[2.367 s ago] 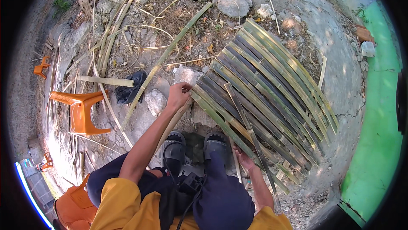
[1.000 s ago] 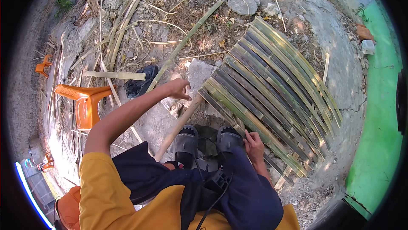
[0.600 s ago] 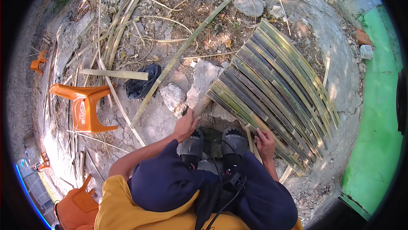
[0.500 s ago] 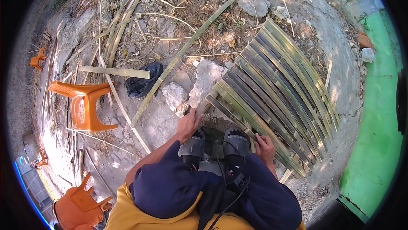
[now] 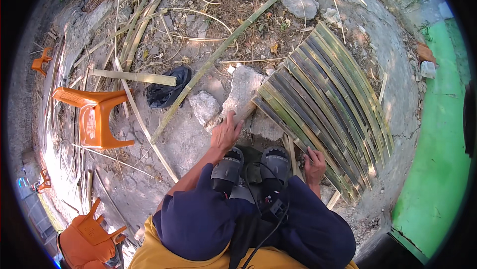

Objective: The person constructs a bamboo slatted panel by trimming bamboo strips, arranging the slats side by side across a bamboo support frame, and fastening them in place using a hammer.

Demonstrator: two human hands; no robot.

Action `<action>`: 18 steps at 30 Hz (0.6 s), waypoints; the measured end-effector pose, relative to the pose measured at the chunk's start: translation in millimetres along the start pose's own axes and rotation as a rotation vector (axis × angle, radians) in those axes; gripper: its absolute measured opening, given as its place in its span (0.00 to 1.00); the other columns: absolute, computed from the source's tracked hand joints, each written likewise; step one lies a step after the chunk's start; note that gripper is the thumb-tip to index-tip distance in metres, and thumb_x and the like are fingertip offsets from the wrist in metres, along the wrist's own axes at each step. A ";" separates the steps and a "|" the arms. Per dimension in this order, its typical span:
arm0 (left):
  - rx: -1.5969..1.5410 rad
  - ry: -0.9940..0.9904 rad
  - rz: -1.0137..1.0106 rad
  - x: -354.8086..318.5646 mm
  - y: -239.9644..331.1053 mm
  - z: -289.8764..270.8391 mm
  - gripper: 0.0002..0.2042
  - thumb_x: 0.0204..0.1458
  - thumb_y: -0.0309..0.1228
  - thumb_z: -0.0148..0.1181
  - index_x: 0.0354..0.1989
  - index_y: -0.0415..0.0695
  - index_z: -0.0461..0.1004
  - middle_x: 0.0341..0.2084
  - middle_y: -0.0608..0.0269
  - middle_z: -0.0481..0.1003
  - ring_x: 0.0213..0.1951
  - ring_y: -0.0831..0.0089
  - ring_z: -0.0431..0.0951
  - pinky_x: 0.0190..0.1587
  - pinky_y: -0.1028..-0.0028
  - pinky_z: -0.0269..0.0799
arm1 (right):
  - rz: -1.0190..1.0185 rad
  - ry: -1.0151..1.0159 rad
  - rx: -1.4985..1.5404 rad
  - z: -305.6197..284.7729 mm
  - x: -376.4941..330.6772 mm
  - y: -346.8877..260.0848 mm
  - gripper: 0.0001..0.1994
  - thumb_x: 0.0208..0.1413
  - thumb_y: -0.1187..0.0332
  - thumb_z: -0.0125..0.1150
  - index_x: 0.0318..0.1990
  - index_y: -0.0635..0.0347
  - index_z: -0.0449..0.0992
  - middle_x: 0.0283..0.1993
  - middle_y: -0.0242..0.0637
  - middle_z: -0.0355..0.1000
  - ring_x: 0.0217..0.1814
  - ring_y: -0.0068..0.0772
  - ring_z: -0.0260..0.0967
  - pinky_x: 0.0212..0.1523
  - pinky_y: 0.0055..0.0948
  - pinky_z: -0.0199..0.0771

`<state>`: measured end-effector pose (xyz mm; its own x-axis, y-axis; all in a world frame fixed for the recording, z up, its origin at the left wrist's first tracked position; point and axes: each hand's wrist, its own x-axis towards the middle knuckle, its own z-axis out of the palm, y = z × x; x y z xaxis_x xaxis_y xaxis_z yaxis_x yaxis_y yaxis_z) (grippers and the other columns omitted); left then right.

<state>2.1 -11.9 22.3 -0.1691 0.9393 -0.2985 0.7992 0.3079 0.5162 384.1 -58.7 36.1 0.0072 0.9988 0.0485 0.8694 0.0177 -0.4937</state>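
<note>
On rough concrete ground, between the knees: woven bamboo mat [image 5: 323,105] of long green and dark slats, lying flat and fanning away to the upper right. Near corner just ahead of grey shoes [image 5: 251,162]. Many slats already laid side by side and interlaced; near edge uneven, with slat ends of unequal length, judged unfinished. Spare material unused: long bamboo pole [image 5: 213,63] slanting across the ground, bundle of split strips [image 5: 134,30] at upper left, short flat plank [image 5: 133,76] beside a black bag [image 5: 166,90].

Left hand [image 5: 226,132]: palm down, grip curled round the end of a bamboo slat [image 5: 243,114] at the mat's near-left corner, next to broken concrete chunks [image 5: 238,92]. Right hand [image 5: 314,162]: resting on the near edge of the mat, grip partly curled; pinching a slat or merely pressing on it, cannot tell.

Hidden or unclear: weave pattern too fine to read; mat's nearest portion covered by dark blue trousers [image 5: 248,219] and shoes; orange plastic stool [image 5: 94,117] on its side at left, second orange chair [image 5: 87,234] cut off at lower edge; picture rim dark and bent.
</note>
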 end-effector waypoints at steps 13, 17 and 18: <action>-0.340 0.233 0.296 -7.7 -32.3 43.2 0.23 0.52 0.28 0.73 0.56 0.41 0.73 0.49 0.49 0.72 0.51 0.49 0.75 0.56 0.57 0.72 | 0.057 0.037 0.030 -5.4 1.0 -11.6 0.18 0.48 0.73 0.77 0.48 0.53 0.88 0.42 0.37 0.79 0.44 0.43 0.79 0.45 0.38 0.79; -0.288 0.305 0.331 -5.6 -33.5 43.3 0.20 0.54 0.28 0.71 0.55 0.42 0.74 0.48 0.51 0.72 0.51 0.51 0.73 0.58 0.55 0.68 | 0.026 0.015 0.008 -4.7 8.7 -10.2 0.17 0.48 0.72 0.77 0.48 0.54 0.87 0.42 0.38 0.79 0.44 0.43 0.79 0.45 0.38 0.79; -0.288 0.302 0.334 -6.2 -31.3 41.6 0.20 0.54 0.28 0.71 0.55 0.42 0.74 0.48 0.51 0.72 0.51 0.51 0.73 0.58 0.55 0.68 | 0.029 0.017 0.007 -5.6 7.8 -9.3 0.17 0.48 0.72 0.77 0.48 0.54 0.87 0.42 0.38 0.79 0.44 0.43 0.79 0.45 0.38 0.79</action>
<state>2.1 -33.7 -25.4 -0.1252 0.9819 0.1423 0.6546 -0.0261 0.7555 378.9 -51.4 45.9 0.0409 0.9980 0.0490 0.8651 -0.0108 -0.5015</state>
